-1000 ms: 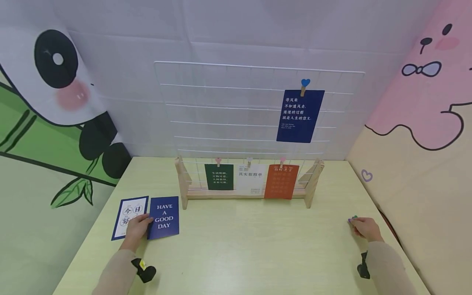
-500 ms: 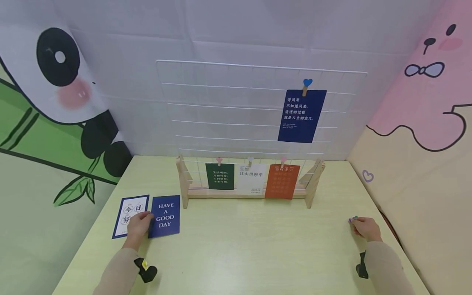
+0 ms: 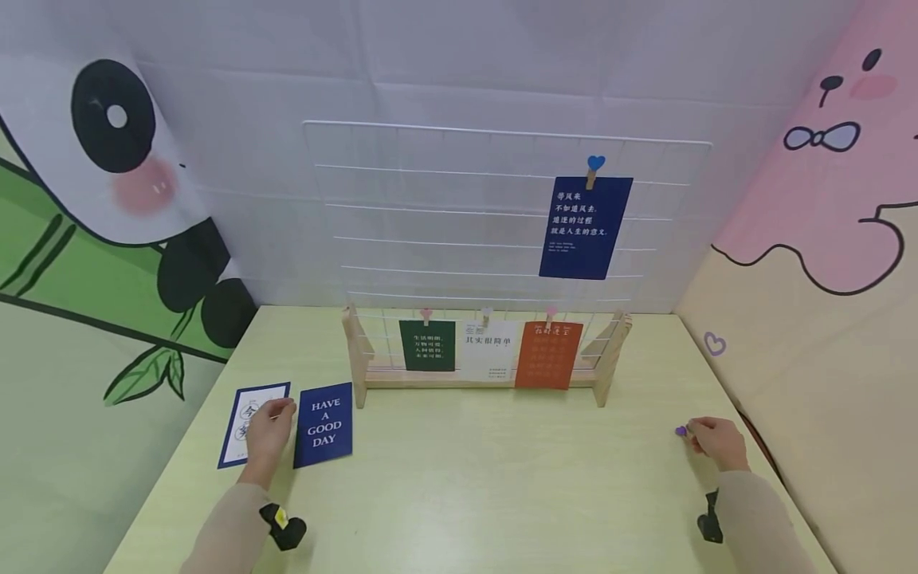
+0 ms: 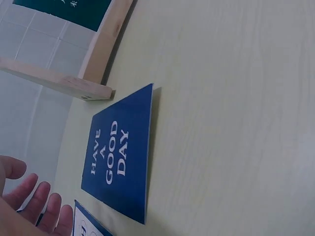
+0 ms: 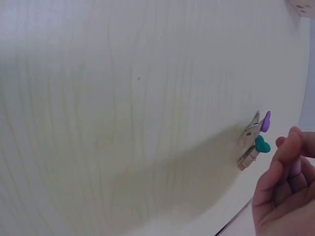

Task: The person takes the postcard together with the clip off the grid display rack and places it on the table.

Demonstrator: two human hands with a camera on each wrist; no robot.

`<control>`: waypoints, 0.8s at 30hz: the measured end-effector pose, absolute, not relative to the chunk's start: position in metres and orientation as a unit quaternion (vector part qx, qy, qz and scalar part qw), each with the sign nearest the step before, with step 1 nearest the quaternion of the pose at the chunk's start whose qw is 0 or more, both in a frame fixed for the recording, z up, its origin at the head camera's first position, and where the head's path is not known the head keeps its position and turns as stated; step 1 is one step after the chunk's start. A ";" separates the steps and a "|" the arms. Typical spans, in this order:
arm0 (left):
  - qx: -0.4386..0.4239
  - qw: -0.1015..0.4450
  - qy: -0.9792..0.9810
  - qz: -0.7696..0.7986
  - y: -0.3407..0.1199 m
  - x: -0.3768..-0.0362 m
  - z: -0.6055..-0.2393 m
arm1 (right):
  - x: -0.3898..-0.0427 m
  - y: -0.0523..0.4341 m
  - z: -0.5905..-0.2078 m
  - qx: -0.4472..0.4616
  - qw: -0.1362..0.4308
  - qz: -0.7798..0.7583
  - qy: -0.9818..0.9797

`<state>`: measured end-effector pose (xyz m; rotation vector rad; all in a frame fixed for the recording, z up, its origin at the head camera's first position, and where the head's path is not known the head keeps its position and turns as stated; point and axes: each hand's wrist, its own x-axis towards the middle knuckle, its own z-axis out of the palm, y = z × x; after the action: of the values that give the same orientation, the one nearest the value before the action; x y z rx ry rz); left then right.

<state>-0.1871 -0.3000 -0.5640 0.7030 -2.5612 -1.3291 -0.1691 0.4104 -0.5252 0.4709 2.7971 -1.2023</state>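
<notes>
My left hand (image 3: 269, 437) is raised over the blue-bordered white card (image 3: 237, 450), overlapping it in the head view. Its fingers (image 4: 37, 204) are relaxed and hold nothing. Just right of it, a dark blue card (image 4: 118, 152) printed "HAVE A GOOD DAY" lies slightly turned on the table, apart from the hand. My right hand (image 3: 719, 442) is at the table's right side, its fingers loosely bent and holding nothing. Right at its fingertips lie two small wooden clothespins, one with a purple heart (image 5: 266, 122) and one with a green heart (image 5: 262, 144).
A white wire grid rack on a wooden stand (image 3: 473, 383) stands at the back. Clipped along its bottom are green (image 3: 429, 359), white (image 3: 486, 367) and orange (image 3: 548, 371) cards. Higher on the right hangs a navy card (image 3: 584, 239) under a blue-heart clothespin (image 3: 596, 163).
My left hand has lifted off the dark blue card's left edge, and that card now sits slightly farther right and more turned. My right hand has drawn back slightly from the clothespins.
</notes>
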 end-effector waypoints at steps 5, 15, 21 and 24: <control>0.228 0.133 -0.856 -0.445 -0.319 -0.217 -0.606 | -0.172 0.409 -0.516 0.134 0.024 -0.400 0.906; 0.185 0.169 -0.847 -0.469 -0.317 -0.240 -0.606 | -0.183 0.403 -0.498 0.105 0.018 -0.448 0.888; 0.169 0.165 -0.837 -0.494 -0.315 -0.252 -0.605 | -0.212 0.432 -0.532 0.120 0.017 -0.467 0.876; 0.149 0.165 -0.839 -0.496 -0.314 -0.253 -0.602 | -0.219 0.441 -0.539 0.098 0.017 -0.494 0.864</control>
<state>-0.2534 -0.3142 -0.6016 0.4242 -2.3910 -1.4143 -0.2194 0.4411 -0.5392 0.3040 2.6837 -1.5364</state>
